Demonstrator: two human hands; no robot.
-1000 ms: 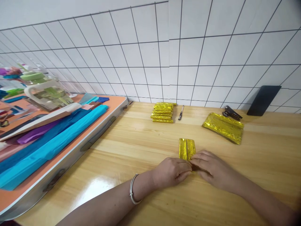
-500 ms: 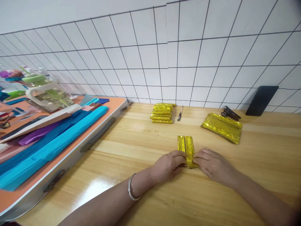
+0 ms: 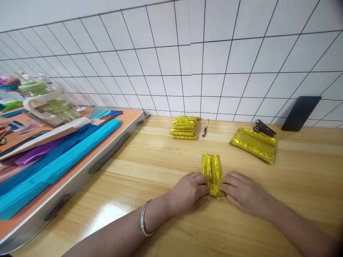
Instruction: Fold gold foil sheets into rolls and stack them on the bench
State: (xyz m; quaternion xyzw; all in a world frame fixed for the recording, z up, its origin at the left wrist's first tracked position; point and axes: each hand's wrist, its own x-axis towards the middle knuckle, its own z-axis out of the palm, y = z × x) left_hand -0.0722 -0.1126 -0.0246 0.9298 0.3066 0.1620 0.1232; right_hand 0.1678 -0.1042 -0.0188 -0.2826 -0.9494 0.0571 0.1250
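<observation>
A folded sheet of shiny gold foil paper (image 3: 214,169) lies on the wooden table, with a seam running down its middle. My left hand (image 3: 189,191) grips its lower left edge, fingers curled together. On the opposite edge, my right hand (image 3: 242,192) pinches the lower right corner. Between the hands the near end of the paper looks folded and slightly raised. Behind it sits a stack of rolled gold paper tubes (image 3: 184,128). A pile of flat gold foil sheets (image 3: 254,146) rests to the right.
A pen (image 3: 205,127) lies beside the rolls. A black stapler (image 3: 264,128) touches the sheet pile, and a dark phone-like slab (image 3: 301,113) leans on the tiled wall. At left, an orange-topped folding table (image 3: 134,116) bears blue paper (image 3: 66,166) and a green-lidded bottle (image 3: 45,101).
Both hands have moved slightly apart along the near end of the gold paper, whose lower edge now shows more between them. The view has shifted a little.
</observation>
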